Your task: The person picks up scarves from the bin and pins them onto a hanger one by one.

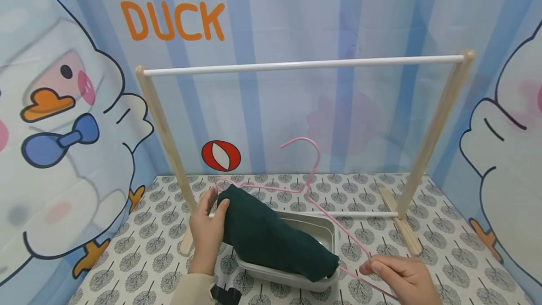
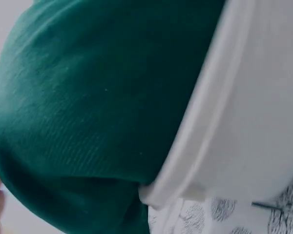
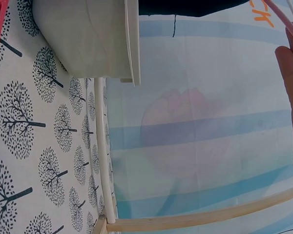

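Note:
A pink wire hanger (image 1: 315,166) is up in front of me, its hook pointing upward and left. A dark green cloth (image 1: 275,239) hangs along its lower bar, which comes out past the cloth's right end. My left hand (image 1: 207,229) pinches the cloth's upper left corner by the hanger's left end, thumb on the near side. In the left wrist view the green fabric (image 2: 97,97) fills much of the picture. My right hand (image 1: 400,276) grips the hanger near its right end; in the right wrist view the hanger's pink wire (image 3: 283,17) runs by those fingers.
Below the cloth sits a light grey plastic basin (image 1: 292,282), partly covered by it. Behind stands a wooden rack with a white top rail (image 1: 305,65) and wooden posts (image 1: 436,131). A tree-print cloth (image 1: 127,260) covers the table; a duck-print curtain (image 1: 288,18) hangs around it.

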`<state>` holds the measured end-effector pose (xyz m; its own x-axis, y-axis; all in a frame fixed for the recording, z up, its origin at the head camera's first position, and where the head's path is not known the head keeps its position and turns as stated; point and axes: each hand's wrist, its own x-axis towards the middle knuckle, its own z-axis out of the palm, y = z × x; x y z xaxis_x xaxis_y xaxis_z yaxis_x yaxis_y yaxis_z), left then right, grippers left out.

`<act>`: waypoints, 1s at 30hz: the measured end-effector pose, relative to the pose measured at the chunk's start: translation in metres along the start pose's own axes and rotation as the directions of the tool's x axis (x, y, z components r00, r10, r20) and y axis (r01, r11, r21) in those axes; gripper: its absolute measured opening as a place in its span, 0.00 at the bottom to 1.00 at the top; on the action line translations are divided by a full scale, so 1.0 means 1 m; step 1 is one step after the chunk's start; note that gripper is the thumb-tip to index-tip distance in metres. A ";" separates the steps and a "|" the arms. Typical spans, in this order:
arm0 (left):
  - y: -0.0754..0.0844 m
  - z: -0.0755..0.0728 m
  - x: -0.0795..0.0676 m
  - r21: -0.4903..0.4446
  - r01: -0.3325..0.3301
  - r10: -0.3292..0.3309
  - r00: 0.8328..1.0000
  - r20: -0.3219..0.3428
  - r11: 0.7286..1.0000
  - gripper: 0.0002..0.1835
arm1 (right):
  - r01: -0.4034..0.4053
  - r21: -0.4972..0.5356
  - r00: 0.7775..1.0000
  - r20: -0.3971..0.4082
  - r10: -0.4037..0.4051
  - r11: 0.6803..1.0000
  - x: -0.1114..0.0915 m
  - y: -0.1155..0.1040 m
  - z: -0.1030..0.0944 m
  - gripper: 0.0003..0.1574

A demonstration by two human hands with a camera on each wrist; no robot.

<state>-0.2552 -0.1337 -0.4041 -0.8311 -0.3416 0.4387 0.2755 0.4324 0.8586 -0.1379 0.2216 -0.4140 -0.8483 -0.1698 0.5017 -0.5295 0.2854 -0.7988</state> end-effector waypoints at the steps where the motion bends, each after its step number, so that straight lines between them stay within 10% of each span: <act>1: 0.001 0.000 -0.003 0.033 -0.084 0.084 0.996 -0.024 0.996 0.27 | -0.031 -0.027 1.000 -0.006 0.031 0.999 0.000 -0.001 0.001 0.18; 4: 0.009 0.003 -0.011 0.115 -0.403 0.408 0.913 -0.024 0.908 0.26 | -0.088 -0.071 0.996 -0.028 0.087 0.994 0.002 -0.003 0.004 0.16; 8: 0.031 0.012 -0.021 -0.050 -0.720 0.715 0.675 0.180 0.692 0.17 | -0.061 -0.078 0.997 -0.050 0.057 0.995 0.005 -0.002 0.006 0.15; 13: 0.060 0.030 -0.044 -0.189 -0.837 0.793 0.380 0.476 0.514 0.16 | -0.028 -0.058 0.998 -0.064 0.024 0.998 0.008 0.000 0.007 0.15; 16: 0.068 0.041 -0.058 -0.170 -0.894 0.776 0.249 0.580 0.414 0.19 | -0.025 -0.055 0.997 -0.069 0.021 0.998 0.009 0.000 0.008 0.15; 18: 0.067 0.046 -0.064 -0.143 -0.919 0.746 0.198 0.636 0.366 0.22 | -0.009 -0.045 0.998 -0.070 0.006 0.999 0.010 0.000 0.008 0.15; 21: 0.061 0.052 -0.068 -0.093 -0.947 0.714 0.164 0.680 0.307 0.25 | 0.034 -0.013 0.997 -0.063 -0.035 0.999 0.012 0.001 0.009 0.17; 26: 0.055 0.061 -0.068 -0.060 -0.972 0.757 0.138 0.639 0.227 0.19 | 0.108 0.107 0.994 -0.044 -0.104 0.988 0.012 0.004 0.010 0.21; 30: 0.054 0.064 -0.068 -0.101 -0.963 0.786 0.142 0.602 0.251 0.14 | 0.156 0.162 0.988 -0.031 -0.153 0.974 0.012 0.006 0.011 0.23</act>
<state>-0.2146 -0.0343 -0.4048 -0.1920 0.7936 0.5774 0.9179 0.3533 -0.1804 -0.1510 0.2111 -0.4166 -0.7567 -0.1821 0.6279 -0.6495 0.0988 -0.7539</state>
